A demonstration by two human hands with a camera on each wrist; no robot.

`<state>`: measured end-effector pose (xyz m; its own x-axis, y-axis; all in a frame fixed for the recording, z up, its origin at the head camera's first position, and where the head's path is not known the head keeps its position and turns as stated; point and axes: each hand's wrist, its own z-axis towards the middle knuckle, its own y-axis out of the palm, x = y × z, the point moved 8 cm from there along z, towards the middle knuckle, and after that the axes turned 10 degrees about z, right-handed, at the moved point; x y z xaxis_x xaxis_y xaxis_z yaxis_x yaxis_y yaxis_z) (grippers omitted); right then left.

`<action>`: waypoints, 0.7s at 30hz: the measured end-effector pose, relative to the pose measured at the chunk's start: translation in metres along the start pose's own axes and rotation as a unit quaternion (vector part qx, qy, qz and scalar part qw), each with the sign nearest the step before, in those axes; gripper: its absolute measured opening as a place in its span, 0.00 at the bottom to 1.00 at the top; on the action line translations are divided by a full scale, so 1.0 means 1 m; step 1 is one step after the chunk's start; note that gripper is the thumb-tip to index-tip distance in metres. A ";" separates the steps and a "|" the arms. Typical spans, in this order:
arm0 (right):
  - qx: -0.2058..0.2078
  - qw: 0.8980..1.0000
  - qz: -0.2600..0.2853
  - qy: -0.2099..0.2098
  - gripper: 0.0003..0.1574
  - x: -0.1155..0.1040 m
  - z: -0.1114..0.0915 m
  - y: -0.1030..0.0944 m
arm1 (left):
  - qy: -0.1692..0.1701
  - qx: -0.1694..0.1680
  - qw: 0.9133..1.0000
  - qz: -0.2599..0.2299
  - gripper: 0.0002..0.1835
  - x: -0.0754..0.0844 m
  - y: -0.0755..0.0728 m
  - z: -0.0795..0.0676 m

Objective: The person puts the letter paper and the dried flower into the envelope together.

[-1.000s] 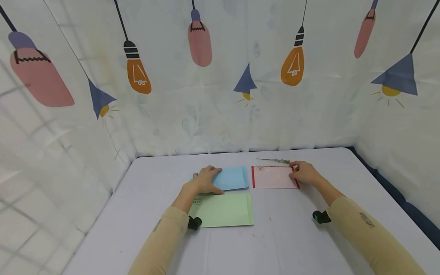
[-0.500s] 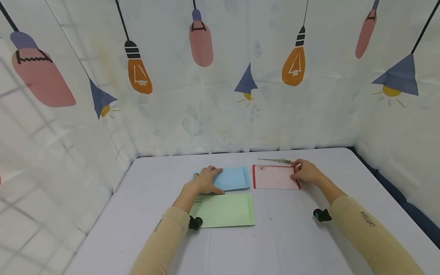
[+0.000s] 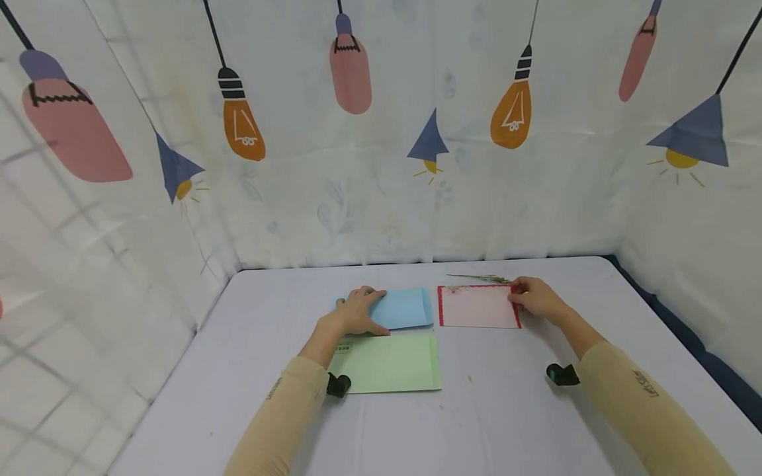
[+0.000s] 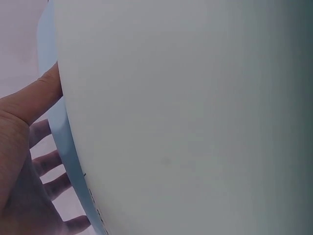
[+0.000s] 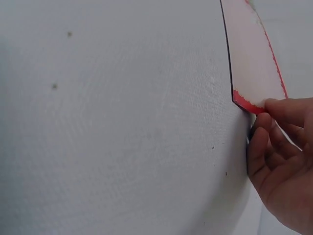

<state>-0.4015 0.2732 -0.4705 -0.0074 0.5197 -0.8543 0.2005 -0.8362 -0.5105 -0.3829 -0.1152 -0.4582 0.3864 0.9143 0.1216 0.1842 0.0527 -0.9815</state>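
Note:
In the head view a blue envelope point(image 3: 407, 309) lies flat behind a larger green envelope point(image 3: 387, 363). My left hand point(image 3: 354, 313) rests with spread fingers over the blue one's left part, thumb at the green one's back edge. The left wrist view shows that thumb point(image 4: 41, 95) along the green edge, the other fingers over the blue paper. To the right lies a pale pink card point(image 3: 476, 307) with red borders. Thumb and forefinger of my right hand point(image 3: 536, 297) pinch its right edge; the right wrist view shows the red end point(image 5: 247, 104) between them.
A thin dried sprig point(image 3: 479, 277) lies just behind the pink card, its right end close to my right fingers. All this is on a white-covered table point(image 3: 476, 423). Curtains with printed lamps point(image 3: 357, 198) surround its back and sides.
My right fingers have slid a little toward the back along the card's right edge. My left hand, both envelopes and the sprig stay where they were.

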 end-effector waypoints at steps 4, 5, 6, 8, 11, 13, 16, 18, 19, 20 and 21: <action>0.010 0.999 0.040 0.016 0.24 0.004 -0.002 -0.002 | -0.002 0.002 1.000 -0.003 0.53 -0.001 -0.001 0.000; 0.012 0.999 0.048 0.020 0.25 0.005 -0.002 -0.003 | -0.002 0.002 1.000 -0.003 0.53 -0.001 -0.001 0.000; 0.014 0.998 0.056 0.024 0.25 0.006 -0.002 -0.004 | -0.002 0.002 1.000 -0.006 0.53 -0.001 -0.002 0.000; 0.019 0.997 0.069 0.030 0.26 0.007 -0.003 -0.005 | 0.000 0.002 1.000 -0.008 0.53 0.000 -0.002 0.000; 0.020 0.996 0.085 0.030 0.27 0.007 -0.004 -0.006 | 0.002 0.003 1.000 -0.010 0.53 0.000 -0.003 0.000; 0.022 0.994 0.100 0.029 0.27 0.007 -0.004 -0.007 | 0.002 0.004 1.000 -0.010 0.53 0.001 -0.003 -0.001; 0.019 0.992 0.119 0.026 0.28 0.007 -0.005 -0.007 | 0.002 0.005 1.000 -0.007 0.53 0.001 -0.003 -0.002; 0.022 0.991 0.129 0.029 0.29 0.008 -0.006 -0.008 | 0.002 0.003 1.000 -0.007 0.53 0.001 -0.003 -0.002; 0.024 0.990 0.134 0.031 0.29 0.009 -0.007 -0.008 | 0.002 0.001 1.000 -0.006 0.53 0.002 -0.003 -0.002; 0.026 0.990 0.136 0.032 0.30 0.009 -0.008 -0.008 | 0.002 0.000 1.000 -0.006 0.53 0.002 -0.002 -0.002; 0.029 0.989 0.138 0.035 0.30 0.010 -0.008 -0.009 | 0.003 0.000 1.000 -0.005 0.53 0.002 -0.002 -0.002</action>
<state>-0.3953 0.2870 -0.4737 0.1082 0.2801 -0.9539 0.1292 -0.9553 -0.2659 -0.3812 -0.1144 -0.4557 0.3895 0.9115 0.1324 0.1888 0.0616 -0.9801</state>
